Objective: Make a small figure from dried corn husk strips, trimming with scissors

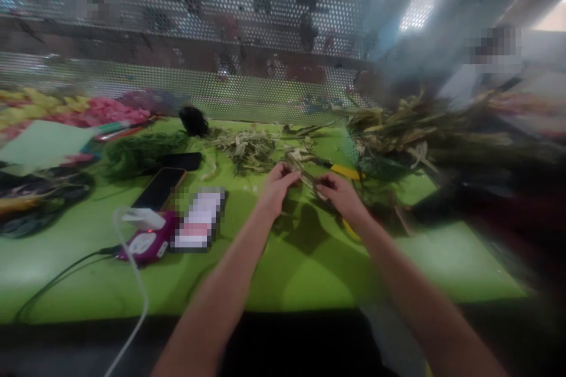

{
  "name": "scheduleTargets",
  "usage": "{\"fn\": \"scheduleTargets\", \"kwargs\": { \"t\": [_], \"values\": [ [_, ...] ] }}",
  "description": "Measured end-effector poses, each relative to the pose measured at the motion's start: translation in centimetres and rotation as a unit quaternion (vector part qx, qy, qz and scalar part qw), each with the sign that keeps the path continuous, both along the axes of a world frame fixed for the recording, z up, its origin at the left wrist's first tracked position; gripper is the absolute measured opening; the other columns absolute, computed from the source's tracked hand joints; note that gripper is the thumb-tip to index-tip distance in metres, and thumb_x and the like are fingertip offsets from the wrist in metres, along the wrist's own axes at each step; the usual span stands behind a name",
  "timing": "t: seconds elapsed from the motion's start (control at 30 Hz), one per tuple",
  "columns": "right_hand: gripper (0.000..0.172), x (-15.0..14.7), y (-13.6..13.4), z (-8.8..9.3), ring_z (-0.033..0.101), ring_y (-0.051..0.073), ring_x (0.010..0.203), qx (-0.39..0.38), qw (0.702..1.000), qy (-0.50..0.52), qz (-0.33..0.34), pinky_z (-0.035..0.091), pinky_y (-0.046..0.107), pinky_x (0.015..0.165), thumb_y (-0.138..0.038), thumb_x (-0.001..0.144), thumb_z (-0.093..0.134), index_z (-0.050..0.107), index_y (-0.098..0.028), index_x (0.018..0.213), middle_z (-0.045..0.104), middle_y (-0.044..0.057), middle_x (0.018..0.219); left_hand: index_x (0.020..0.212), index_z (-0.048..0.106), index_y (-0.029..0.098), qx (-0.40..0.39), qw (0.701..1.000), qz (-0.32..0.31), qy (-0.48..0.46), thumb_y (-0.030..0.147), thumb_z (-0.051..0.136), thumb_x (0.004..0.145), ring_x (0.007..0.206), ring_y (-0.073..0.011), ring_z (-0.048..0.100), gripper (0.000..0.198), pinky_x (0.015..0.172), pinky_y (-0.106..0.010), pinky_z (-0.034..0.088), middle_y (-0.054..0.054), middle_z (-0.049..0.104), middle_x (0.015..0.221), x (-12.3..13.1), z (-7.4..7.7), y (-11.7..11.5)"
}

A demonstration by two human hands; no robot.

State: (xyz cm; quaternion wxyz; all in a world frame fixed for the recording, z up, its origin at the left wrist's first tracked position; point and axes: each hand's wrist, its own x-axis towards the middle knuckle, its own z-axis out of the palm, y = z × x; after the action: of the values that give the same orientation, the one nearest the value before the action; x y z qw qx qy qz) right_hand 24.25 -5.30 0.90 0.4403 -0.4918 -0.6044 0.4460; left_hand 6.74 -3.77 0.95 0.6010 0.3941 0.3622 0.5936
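Over the green table, my left hand (279, 185) and my right hand (338, 191) are close together, both closed on one dried plant stalk (305, 175). It stretches between my fingertips, and its finer detail is blurred. Just beyond my hands lies a loose pile of dried plant strips (247, 148). To the right of the pile is a tool with a yellow handle (348, 172), partly hidden. Behind my right hand, a green perforated basket (369, 160) is heaped with dried stalks (404, 123).
Left of my arms lie a lit phone (198, 221), a dark phone (161, 187) and a purple device (150, 242) with cables. Green mesh (137, 153), pale paper (44, 144) and pink material (112, 115) are farther left. A perforated metal panel (265, 91) rises behind the table.
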Motion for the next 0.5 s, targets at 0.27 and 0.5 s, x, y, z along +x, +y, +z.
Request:
{"fn": "scheduleTargets", "kwargs": {
  "t": [0.27, 0.5],
  "values": [
    [0.031, -0.4, -1.2, 1.2, 0.043, 0.011, 0.06, -0.04, 0.996, -0.057, 0.056, 0.034, 0.025, 0.055, -0.043, 0.069, 0.076, 0.058, -0.019, 0.078, 0.053, -0.004, 0.068, 0.079, 0.054, 0.019, 0.015, 0.995, 0.087, -0.038, 0.021, 0.073, 0.067, 0.063, -0.0088, 0.052, 0.023, 0.061, -0.022, 0.046, 0.004, 0.057, 0.072, 0.4, -0.3, 0.2],
    [0.037, -0.5, -1.2, 1.5, 0.034, 0.009, 0.053, -0.023, 0.993, -0.1, 0.059, 0.028, 0.026, 0.052, -0.046, 0.071, 0.076, 0.05, -0.021, 0.065, 0.043, -0.006, 0.056, 0.075, 0.05, 0.02, 0.021, 0.989, 0.143, -0.011, 0.027, 0.071, 0.073, 0.055, -0.008, 0.047, 0.022, 0.054, -0.021, 0.041, 0.006, 0.05, 0.063, -0.2, -1.0, 0.8]
  ]
}}
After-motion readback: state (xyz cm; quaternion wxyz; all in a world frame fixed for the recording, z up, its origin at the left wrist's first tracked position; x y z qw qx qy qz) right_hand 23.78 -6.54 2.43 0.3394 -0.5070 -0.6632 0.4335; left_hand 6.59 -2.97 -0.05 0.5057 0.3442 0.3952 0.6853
